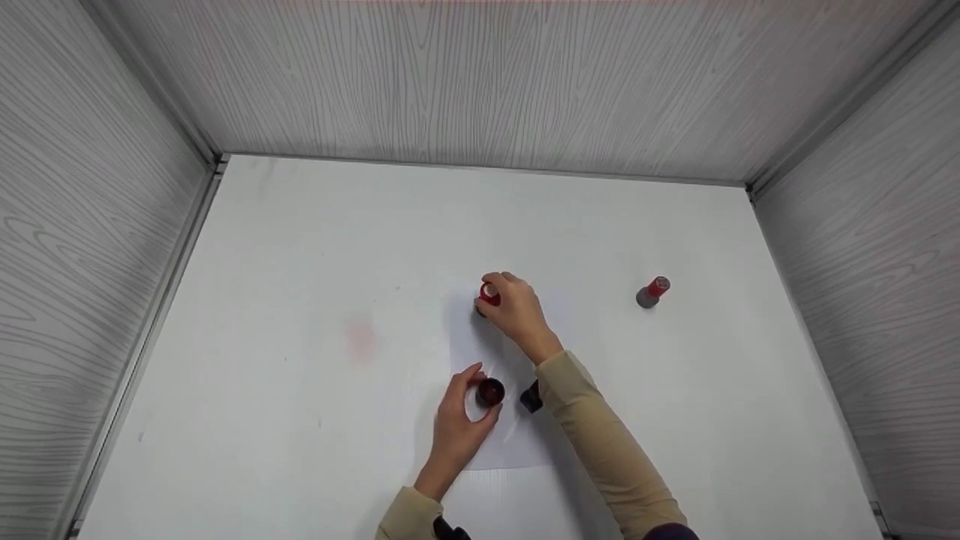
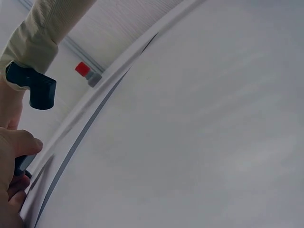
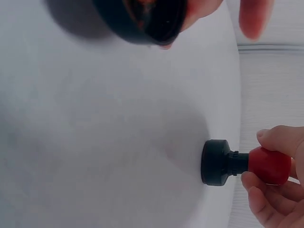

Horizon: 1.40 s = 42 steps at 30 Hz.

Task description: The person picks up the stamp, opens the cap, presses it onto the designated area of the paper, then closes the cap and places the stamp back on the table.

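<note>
My right hand (image 1: 519,309) grips the rounded red handle of a stamp (image 3: 270,165). The stamp's black round base meets the white sheet of paper (image 1: 506,454) near its far edge, as the right wrist view shows side-on. Closer to me, my left hand (image 1: 455,429) pinches a dark round cap (image 1: 491,392) between thumb and fingers, its hollow side facing up. Part of that cap (image 3: 161,21) also appears large at the top of the right wrist view, with reddish marks inside.
A small grey bottle with a red top (image 1: 652,292) stands on the table to the right. A faint pink smudge (image 1: 361,339) marks the white tabletop left of the paper. Grey wood-grain walls (image 1: 480,82) enclose the table at the back and both sides.
</note>
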Tool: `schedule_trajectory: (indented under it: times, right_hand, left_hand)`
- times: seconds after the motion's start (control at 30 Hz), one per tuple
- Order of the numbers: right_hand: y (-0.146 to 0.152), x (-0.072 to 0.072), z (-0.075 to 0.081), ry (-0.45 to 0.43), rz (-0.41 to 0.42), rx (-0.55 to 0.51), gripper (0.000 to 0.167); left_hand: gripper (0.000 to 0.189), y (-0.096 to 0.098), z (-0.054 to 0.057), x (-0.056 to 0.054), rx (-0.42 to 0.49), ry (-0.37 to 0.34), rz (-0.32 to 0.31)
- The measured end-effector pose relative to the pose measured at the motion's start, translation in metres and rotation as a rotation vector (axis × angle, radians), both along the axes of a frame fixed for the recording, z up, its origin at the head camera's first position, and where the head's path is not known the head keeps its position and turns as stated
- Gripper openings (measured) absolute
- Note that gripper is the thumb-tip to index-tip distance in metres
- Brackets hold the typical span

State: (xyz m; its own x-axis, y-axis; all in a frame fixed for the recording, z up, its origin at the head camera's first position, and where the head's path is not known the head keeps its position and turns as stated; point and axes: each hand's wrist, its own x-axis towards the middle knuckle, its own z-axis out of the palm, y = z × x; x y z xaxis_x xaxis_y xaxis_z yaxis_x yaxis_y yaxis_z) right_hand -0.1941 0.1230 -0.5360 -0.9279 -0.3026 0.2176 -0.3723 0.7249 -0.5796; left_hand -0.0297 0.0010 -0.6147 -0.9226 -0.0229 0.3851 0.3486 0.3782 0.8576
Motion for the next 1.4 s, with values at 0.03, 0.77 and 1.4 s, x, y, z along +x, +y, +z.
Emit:
schedule_trajectory:
  times: [0.03,0.77,1.4]
  right_hand:
    - [0.0,0.0,0.0,-0.003,-0.004,-0.005,0.033]
    - [-0.011,-0.014,0.009,0.116,0.004,0.102,0.04]
    - [-0.026,-0.036,-0.004,-0.004,0.172,0.353,0.051]
  left_hand:
    - [0.067,0.0,0.0,0.0,-0.003,0.002,-0.002]
    - [0.065,-0.001,-0.001,0.001,-0.009,-0.024,-0.012]
    - [0.062,-0.003,-0.003,0.0,-0.016,-0.003,-0.02]
